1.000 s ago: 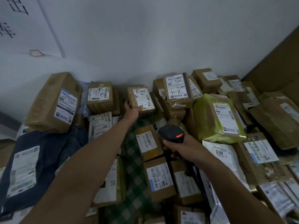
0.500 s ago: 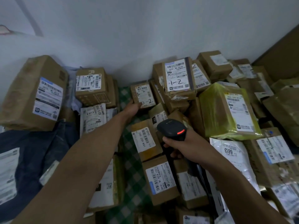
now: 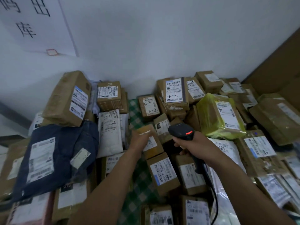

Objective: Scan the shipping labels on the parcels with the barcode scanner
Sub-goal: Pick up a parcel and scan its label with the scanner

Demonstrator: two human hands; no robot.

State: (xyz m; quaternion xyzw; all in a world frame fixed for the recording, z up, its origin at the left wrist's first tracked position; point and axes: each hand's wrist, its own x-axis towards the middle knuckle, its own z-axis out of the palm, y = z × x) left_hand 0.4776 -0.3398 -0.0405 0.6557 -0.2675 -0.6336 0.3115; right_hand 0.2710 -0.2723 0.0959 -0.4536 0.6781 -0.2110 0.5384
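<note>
On the checked cloth [image 3: 134, 111] below the white wall [image 3: 162, 46], right hand [image 3: 193, 146] fingers wrap the barcode scanner [image 3: 181, 131] at mid-cloth; left hand [image 3: 138, 141], grip blurred, is at a small carton [image 3: 155, 148], probably light and stiff: hold its side edges.

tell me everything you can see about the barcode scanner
The barcode scanner is black and plastic-looking, with a rounded head carrying a lit red-orange strip. The right hand grips its handle, head tilted forward toward the brown parcels. A dark cable runs from the handle's base down to the frame's bottom edge.
</note>
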